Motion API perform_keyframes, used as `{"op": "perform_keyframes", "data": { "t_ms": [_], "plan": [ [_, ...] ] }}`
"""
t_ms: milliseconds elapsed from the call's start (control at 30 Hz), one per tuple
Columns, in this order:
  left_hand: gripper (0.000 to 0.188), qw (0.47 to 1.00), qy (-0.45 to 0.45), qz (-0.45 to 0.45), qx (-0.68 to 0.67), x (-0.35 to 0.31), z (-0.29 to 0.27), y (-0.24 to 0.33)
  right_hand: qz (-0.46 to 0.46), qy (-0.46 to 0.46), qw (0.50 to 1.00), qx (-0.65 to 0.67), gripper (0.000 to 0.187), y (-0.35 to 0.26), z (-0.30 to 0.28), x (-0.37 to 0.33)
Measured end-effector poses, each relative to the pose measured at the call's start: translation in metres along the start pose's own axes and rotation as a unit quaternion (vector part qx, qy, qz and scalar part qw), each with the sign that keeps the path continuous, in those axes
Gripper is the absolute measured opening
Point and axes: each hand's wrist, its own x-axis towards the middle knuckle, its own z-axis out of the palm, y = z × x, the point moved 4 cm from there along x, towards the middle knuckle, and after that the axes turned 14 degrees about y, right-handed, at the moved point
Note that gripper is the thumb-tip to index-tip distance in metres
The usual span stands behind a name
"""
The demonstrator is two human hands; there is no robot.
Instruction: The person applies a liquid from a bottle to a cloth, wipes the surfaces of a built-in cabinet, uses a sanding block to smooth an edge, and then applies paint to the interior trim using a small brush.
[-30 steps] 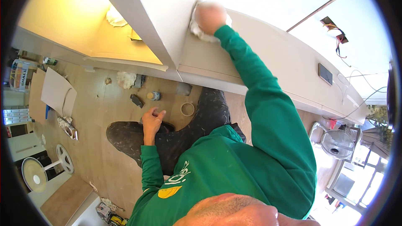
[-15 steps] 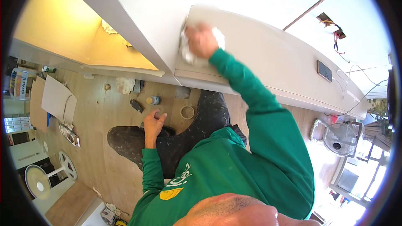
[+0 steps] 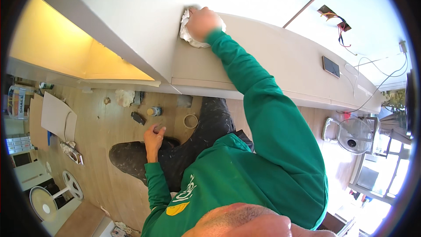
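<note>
My right hand (image 3: 204,23) presses a crumpled white cloth (image 3: 194,40) onto the long beige cabinet top (image 3: 276,57), close to the inner corner where it meets the upright panel and the back wall. The fingers are closed over the cloth and slightly blurred. My left hand (image 3: 153,140) hangs beside my bent leg above the wooden floor, its fingers loosely curved and apart, with nothing visible in it. Near it on the floor are a small jar (image 3: 154,111), a small black object (image 3: 138,118) and a roll of tape (image 3: 190,121).
A phone (image 3: 330,66) lies farther right on the cabinet top, near loose cables. Wires hang from a wall opening (image 3: 340,24). A lit yellow niche (image 3: 48,44) is at the left. Cardboard sheets (image 3: 58,116) and a white reel-like stand (image 3: 43,202) stand on the left; a clear round container (image 3: 354,136) is at right.
My right hand and the cloth have moved farther back along the cabinet top, toward the wall. The whole view has shifted slightly. My left hand stays beside my leg.
</note>
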Motion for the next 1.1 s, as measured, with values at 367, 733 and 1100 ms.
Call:
{"op": "perform_keyframes", "data": {
  "t_ms": [367, 733, 1100],
  "plan": [
    [0.051, 1.000, -0.021, 0.005, -0.017, -0.007, 0.008, 0.002, 0.219, -0.049, 0.963, -0.151, 0.059, 0.182, -0.124, -0.113],
    [0.048, 0.999, -0.017, 0.041, -0.011, -0.003, 0.005, 0.012, 0.053, -0.058, 0.996, 0.030, 0.068, 0.016, -0.006, -0.035],
    [0.045, 0.998, -0.003, 0.054, -0.020, -0.010, -0.002, 0.011, 0.079, -0.091, 0.989, -0.085, 0.047, 0.096, -0.100, -0.144]
  ]
}}
